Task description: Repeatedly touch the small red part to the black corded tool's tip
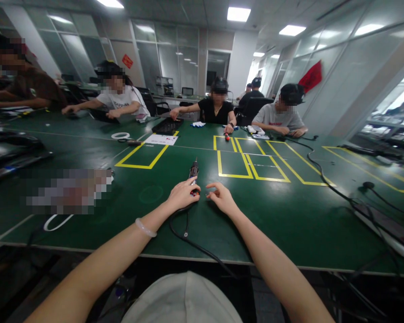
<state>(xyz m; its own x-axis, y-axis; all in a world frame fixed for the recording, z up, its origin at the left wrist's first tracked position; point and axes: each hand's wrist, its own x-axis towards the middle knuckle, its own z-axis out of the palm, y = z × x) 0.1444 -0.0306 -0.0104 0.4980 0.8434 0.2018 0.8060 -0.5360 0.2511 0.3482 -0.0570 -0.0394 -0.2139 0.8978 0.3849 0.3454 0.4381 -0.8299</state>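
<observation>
Wrapped around a dark, corded electric screwdriver (194, 169) is my left hand (183, 194), with a pale bangle on its wrist. The screwdriver's thin metal bit points away from me, across the green table. Its rear end is mostly hidden by my fingers, where small red and blue spots show. My right hand (221, 197) is just to the right, apart from the tool, fingers bent and spread with nothing visible in them. A black cord (202, 247) runs from beneath my left hand toward the table's near edge, and a small metal ring hangs beside it.
Yellow tape outlines (235, 176) mark the green table (276, 224). A blurred-out flat item (69, 190) lies left, a paper sheet (161, 140) and black tray (166, 126) farther off. Cables and a pale device (387, 229) are at right. Several people sit opposite.
</observation>
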